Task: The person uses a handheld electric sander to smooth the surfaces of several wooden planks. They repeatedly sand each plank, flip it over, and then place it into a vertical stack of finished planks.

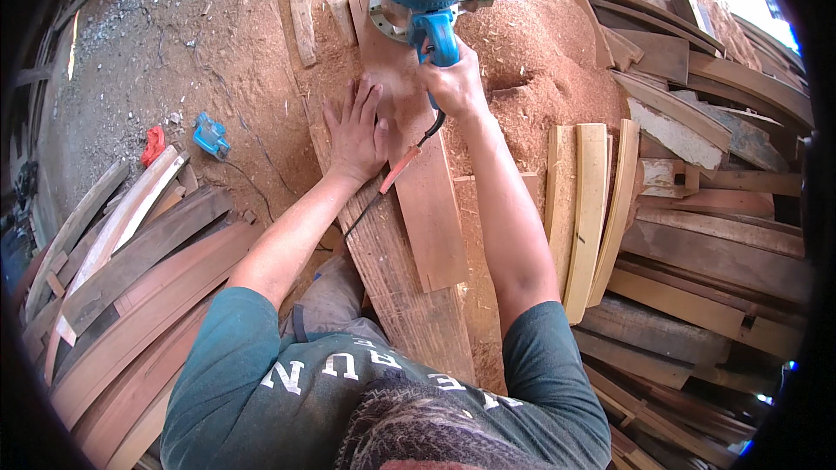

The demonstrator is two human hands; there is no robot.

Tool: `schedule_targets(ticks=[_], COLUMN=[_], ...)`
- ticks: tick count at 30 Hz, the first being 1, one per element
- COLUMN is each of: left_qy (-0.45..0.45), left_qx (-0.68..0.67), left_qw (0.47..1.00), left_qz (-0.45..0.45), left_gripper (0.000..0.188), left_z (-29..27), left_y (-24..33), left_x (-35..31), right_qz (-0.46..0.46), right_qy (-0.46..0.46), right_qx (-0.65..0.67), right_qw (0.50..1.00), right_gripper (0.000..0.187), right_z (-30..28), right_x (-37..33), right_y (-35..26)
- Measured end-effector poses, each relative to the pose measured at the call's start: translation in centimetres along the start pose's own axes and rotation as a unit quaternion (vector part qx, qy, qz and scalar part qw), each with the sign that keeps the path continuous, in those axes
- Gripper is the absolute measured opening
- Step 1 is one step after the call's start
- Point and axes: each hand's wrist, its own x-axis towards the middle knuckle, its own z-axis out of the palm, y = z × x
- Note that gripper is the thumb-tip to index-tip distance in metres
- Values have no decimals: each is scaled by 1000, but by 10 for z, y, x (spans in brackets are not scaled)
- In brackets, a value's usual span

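Note:
My right hand [457, 83] is wrapped round the rear handle of a blue circular saw [433, 30], at the far end of a reddish board [433, 226]. The upper part of the saw is blurred, and its blade is out of sight. Flat on the wood, fingers spread, my left hand [357, 139] presses near the board's left edge. Beneath the board lies a longer, rougher plank [387, 252]. From the handle a black cord with an orange-red sleeve [401, 169] runs back between my forearms.
Sawdust [540, 70] heaps right of the saw. Stacked boards [714, 252] fill the right side, with pale strips [588, 209] nearer me. Curved planks [157, 296] lie at left, near another blue power tool [211, 135] and a red object [153, 146]. A thin cable [239, 113] crosses the ground.

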Motion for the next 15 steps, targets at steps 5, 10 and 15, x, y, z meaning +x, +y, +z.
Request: schedule_targets(ticks=[5,10,15], left_qy=[10,5,2], left_qx=[-8,-13,-9], left_qw=[1000,1000,1000], left_qz=[4,4,1], left_gripper=[61,62,63], left_z=[1,0,-2], left_y=[0,0,2], left_x=[1,2,2], right_qz=[-18,-8,-26], right_qy=[7,-1,2], right_qx=[-11,-19,-17], right_qw=[1000,1000,1000], right_gripper=[21,21,22], right_z=[3,5,6], right_x=[11,21,34], right_y=[-3,-5,6])
